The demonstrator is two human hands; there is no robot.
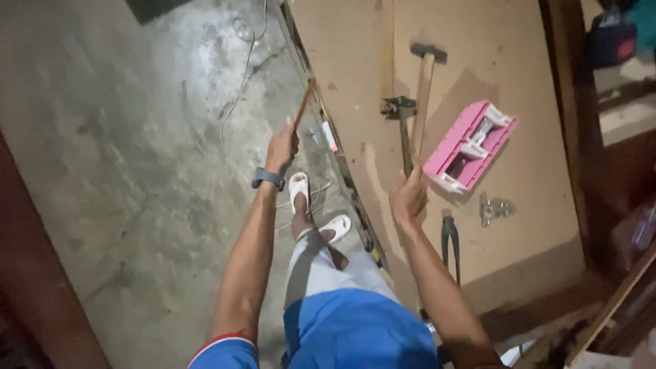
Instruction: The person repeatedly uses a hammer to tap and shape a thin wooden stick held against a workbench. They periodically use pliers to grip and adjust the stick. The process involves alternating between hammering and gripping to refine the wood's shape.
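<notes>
My left hand (pixel 281 147) is raised over the concrete floor and grips a thin brown wooden strip (pixel 305 104) that slants up toward the edge of a plywood board (pixel 519 171). A dark watch sits on that wrist. My right hand (pixel 408 197) is closed around the handle of a claw hammer (pixel 401 116), whose dark head rests on the board. A second hammer (pixel 425 82) with a light wooden handle lies just right of it.
A pink plastic tray (pixel 470 145) lies on the board, with a small metal piece (pixel 495 208) below it and dark pliers (pixel 450 242) nearer me. My feet in white sandals (pixel 298 188) stand on the floor. A wire (pixel 236 96) trails across the concrete. Wooden framing stands at right.
</notes>
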